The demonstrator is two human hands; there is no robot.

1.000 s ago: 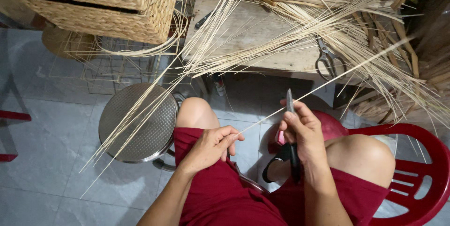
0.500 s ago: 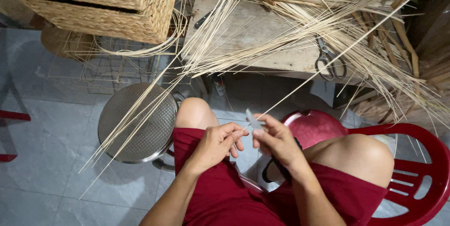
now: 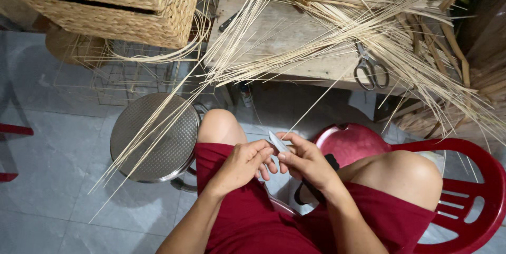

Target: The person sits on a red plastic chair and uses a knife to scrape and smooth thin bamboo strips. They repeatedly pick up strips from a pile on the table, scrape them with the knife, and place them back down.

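We pinch a thin pale reed strip (image 3: 311, 107) between our left hand (image 3: 240, 167) and right hand (image 3: 305, 162), which also seems to clasp a small grey blade (image 3: 276, 141). Just beside our fingertips, it could slip and nick them, or snap the strip.

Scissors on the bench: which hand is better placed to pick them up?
Probably the right hand: the scissors lie up on its side, while the left hand sits farther away. Both hands are at the blade.
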